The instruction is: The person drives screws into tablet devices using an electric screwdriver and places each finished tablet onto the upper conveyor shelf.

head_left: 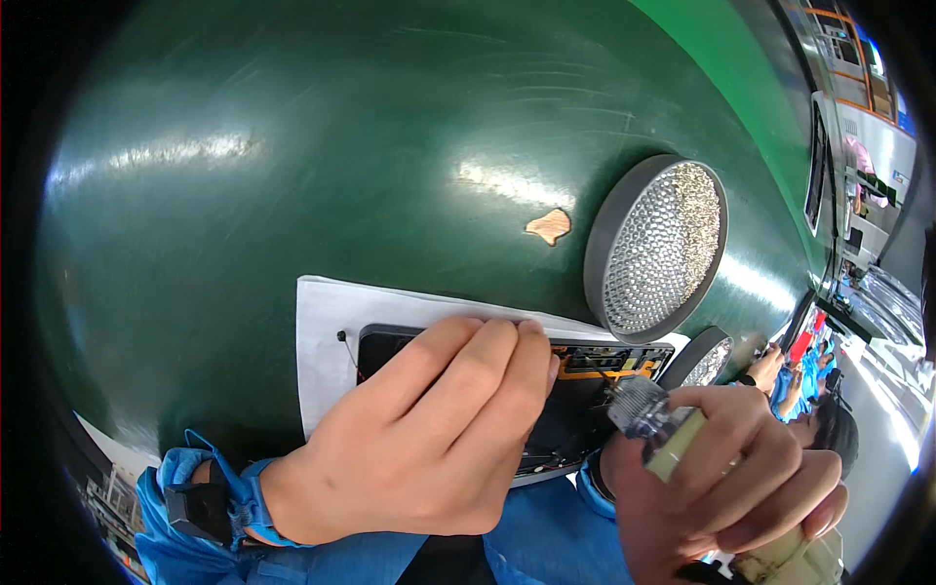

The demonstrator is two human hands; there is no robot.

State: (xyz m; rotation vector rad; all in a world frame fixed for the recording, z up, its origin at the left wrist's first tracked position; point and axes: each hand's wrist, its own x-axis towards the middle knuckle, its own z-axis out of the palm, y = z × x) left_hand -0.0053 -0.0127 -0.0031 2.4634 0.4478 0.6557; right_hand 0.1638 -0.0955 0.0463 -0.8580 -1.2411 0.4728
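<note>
A flat black electronic device (575,414), its inner parts and orange ribbon exposed, rests on a white sheet (322,322) in front of me. My left hand (429,419) lies across its left and middle part, fingers bent and pressed together. Its fingertips touch down near the far edge, and whatever they might pinch is hidden. My right hand (731,468) is closed around a screwdriver (643,409) with a clear knurled collar and pale yellow body, apparently a powered one. Its thin bit points at the exposed parts on the device's right side.
Beyond the device stands a round grey dish (595,263) with a studded bottom and many tiny screws. A second dish (717,361) sits partly hidden behind it. A copper-coloured scrap (549,226) lies on the green table (322,127). Another person's hand (767,366) shows at right.
</note>
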